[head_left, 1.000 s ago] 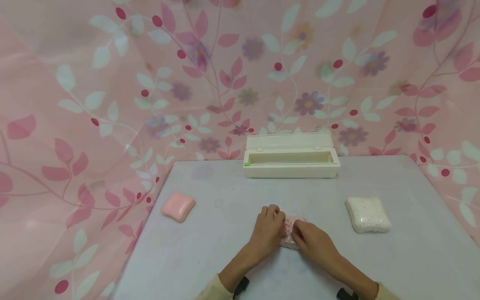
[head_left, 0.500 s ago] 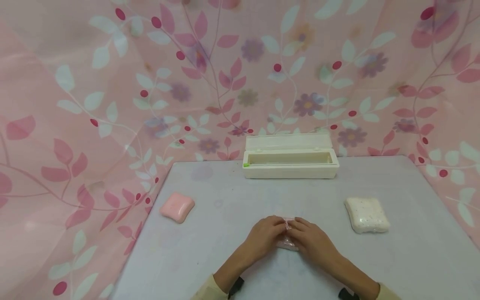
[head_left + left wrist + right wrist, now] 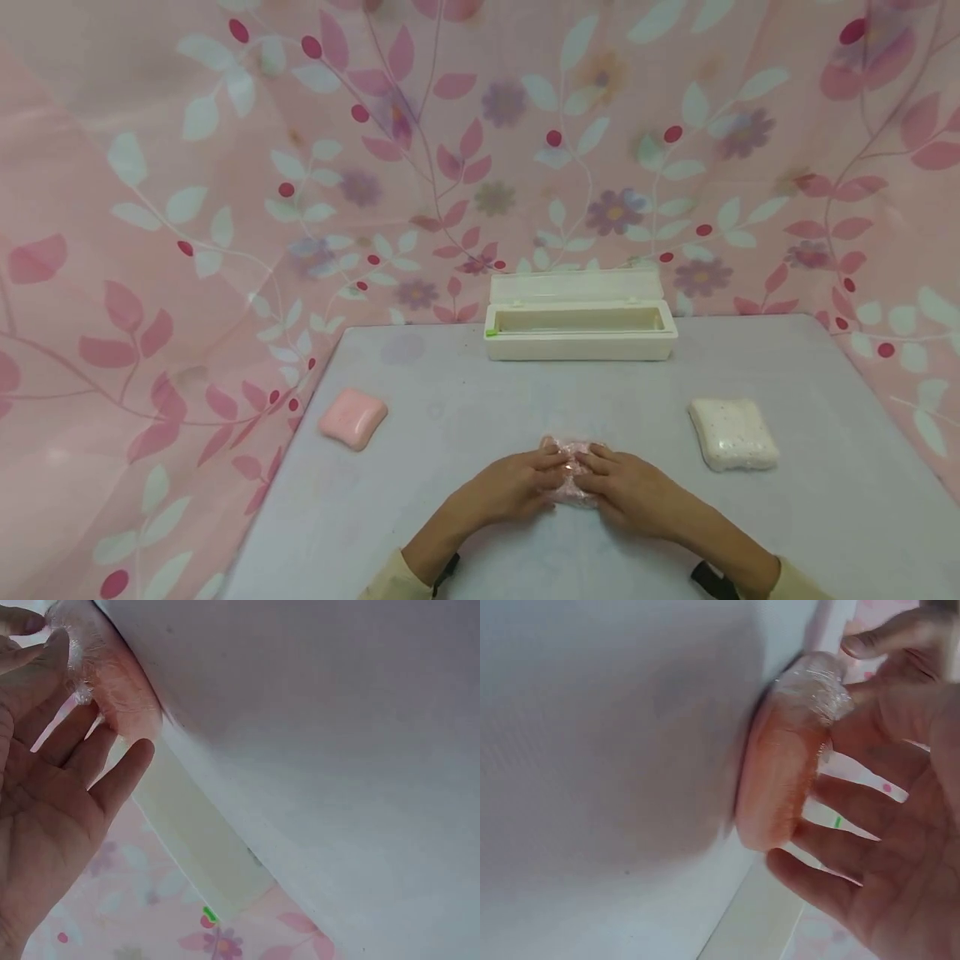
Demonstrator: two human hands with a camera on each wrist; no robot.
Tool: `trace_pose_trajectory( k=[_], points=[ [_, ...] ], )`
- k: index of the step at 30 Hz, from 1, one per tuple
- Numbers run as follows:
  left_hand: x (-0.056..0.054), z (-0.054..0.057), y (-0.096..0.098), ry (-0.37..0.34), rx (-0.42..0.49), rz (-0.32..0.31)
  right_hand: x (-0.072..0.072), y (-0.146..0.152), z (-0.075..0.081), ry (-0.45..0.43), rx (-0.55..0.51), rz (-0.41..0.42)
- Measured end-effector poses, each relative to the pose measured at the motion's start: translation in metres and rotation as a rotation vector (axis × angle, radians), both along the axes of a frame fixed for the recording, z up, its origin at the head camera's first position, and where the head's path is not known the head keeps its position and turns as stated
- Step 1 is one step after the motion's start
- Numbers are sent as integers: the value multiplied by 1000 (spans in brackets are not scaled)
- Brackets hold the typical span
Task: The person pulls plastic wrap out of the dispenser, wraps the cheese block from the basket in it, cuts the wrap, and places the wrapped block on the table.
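A pink, soap-like bar wrapped in crinkled clear plastic film lies on the table between both hands. My left hand rests its extended fingers on the left part of the bar. From the other side, my right hand lays its fingers on top, the two sets of fingertips close together. In the left wrist view the film bunches up on the bar's upper side. Smooth pink sides of the bar show through the film in the right wrist view. Fingers cover part of the top.
A long white cling film box with its lid raised stands at the table's back edge. To the left lies another pink bar; to the right, a speckled white bar in clear film. Floral cloth hangs behind.
Both hands have gone from bunching the film with bent fingers to lying flatter over the bar. The wrists have lowered and spread outward, and more of the wrapped bar shows.
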State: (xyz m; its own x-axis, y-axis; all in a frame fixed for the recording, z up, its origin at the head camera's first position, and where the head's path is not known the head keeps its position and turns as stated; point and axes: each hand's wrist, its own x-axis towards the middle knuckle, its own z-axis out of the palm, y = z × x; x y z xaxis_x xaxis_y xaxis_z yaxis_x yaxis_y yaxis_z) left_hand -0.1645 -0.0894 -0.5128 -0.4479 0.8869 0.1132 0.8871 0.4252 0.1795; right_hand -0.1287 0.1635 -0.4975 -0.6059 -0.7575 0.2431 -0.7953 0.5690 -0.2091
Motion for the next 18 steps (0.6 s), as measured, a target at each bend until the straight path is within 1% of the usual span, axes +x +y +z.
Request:
trace_pose_trajectory(
  k=[3, 4, 6, 8, 9, 11, 14, 15, 16, 18],
  points=[
    [3, -2, -2, -78, -8, 9, 2, 3, 2, -137, 37, -3],
    [4, -3, -3, -104, 1, 18, 2, 4, 1, -169, 39, -4],
    [5, -5, -3, -126, 17, 27, 3, 6, -2, -217, 21, -9],
    [4, -6, -3, -118, 41, 24, 3, 7, -6, -215, -25, -20],
    [4, -6, -3, -98, 50, 20, 2, 8, -8, -205, -49, -26],
    [1, -7, -2, -67, 73, 10, 0, 9, -13, -167, -103, -33],
    [-4, -8, -2, -53, 118, 10, -6, 11, -19, -116, -186, -56],
    [-5, -7, -1, -73, 142, 16, -9, 12, -20, -117, -214, -68],
    [-7, -6, -1, -113, 175, 24, -11, 13, -21, -144, -248, -81],
    [-9, -4, -1, -193, 239, 52, -15, 16, -22, -247, -324, -114]
  ],
)
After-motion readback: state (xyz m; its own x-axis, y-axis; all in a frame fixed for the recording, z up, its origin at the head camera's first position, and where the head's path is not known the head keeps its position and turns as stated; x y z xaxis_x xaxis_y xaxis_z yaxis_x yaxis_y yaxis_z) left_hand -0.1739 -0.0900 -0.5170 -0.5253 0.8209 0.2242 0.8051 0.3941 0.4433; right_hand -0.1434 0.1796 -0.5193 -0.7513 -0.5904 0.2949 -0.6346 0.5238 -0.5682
